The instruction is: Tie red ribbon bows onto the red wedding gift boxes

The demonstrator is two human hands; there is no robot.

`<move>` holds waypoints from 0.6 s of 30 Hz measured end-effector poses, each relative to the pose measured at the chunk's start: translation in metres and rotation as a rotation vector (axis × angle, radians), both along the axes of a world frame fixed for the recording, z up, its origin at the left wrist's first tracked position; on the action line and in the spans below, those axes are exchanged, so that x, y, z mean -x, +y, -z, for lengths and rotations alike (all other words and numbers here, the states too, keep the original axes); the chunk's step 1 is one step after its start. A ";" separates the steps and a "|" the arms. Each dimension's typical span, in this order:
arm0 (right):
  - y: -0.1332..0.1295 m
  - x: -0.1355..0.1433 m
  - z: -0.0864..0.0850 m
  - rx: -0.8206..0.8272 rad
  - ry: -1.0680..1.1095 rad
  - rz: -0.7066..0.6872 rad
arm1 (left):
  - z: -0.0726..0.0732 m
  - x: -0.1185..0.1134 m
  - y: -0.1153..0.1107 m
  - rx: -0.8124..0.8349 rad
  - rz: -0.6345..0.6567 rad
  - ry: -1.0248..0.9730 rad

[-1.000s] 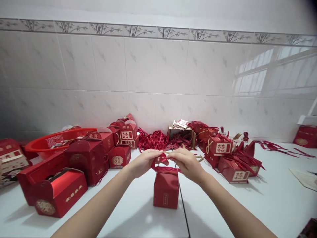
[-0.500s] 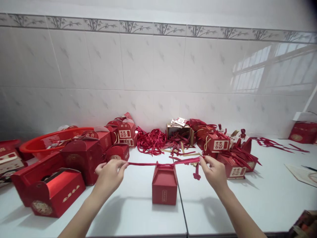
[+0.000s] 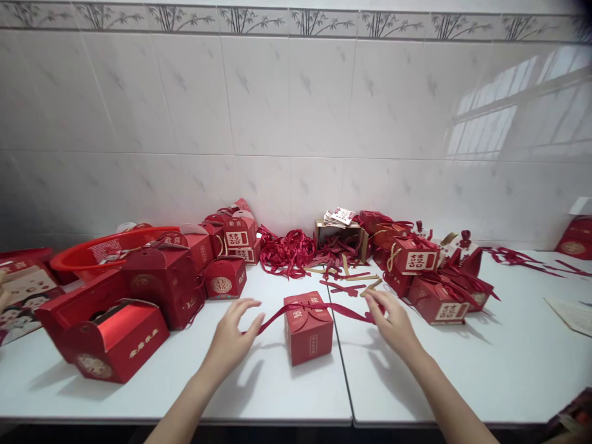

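A small red box (image 3: 309, 336) stands on the white table between my hands, its top flaps folded together. Across its top lies a dark red ribbon (image 3: 345, 309), knotted or crossed near the middle, with a loose end reaching out to each side. My left hand (image 3: 235, 333) is at the left end, thumb and forefinger apart, the ribbon tip beside the thumb. Near the right end is my right hand (image 3: 391, 317), its thumb and forefinger slightly parted around the ribbon tip. Both ends sag rather than being pulled tight.
Red boxes (image 3: 161, 280) and an orange basket (image 3: 69, 259) crowd the left side. Behind lie a ribbon pile (image 3: 289, 253) and an open box (image 3: 365, 243) with strips and cards. More tied boxes (image 3: 416, 262) stand at the right. A seam (image 3: 346, 382) divides the table.
The ribbon has gone from taut to slack. My hands have loosened and moved slightly closer to the box. The box is turned a little, its top now flatter. The view has shifted.
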State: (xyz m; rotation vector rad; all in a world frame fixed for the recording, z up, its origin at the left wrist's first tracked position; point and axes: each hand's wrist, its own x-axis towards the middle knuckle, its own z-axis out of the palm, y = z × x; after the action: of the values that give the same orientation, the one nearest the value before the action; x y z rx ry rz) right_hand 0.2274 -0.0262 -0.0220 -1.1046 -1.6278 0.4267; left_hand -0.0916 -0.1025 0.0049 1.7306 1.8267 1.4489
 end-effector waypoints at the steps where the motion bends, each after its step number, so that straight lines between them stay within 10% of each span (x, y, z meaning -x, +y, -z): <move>1: 0.000 0.013 -0.005 0.015 0.001 -0.093 | -0.002 -0.012 0.005 0.010 0.035 -0.023; 8: -0.001 0.074 -0.019 0.226 -0.238 -0.254 | 0.007 -0.055 0.034 0.171 0.169 -0.385; 18: -0.003 0.056 -0.033 0.255 -0.275 -0.223 | -0.003 -0.047 0.028 0.323 0.341 -0.226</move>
State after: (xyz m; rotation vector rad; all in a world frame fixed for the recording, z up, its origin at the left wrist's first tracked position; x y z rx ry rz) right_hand 0.1718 -0.0287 0.0106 -1.2155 -1.9906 0.6664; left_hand -0.0450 -0.0742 0.0078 1.5517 1.4671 1.0951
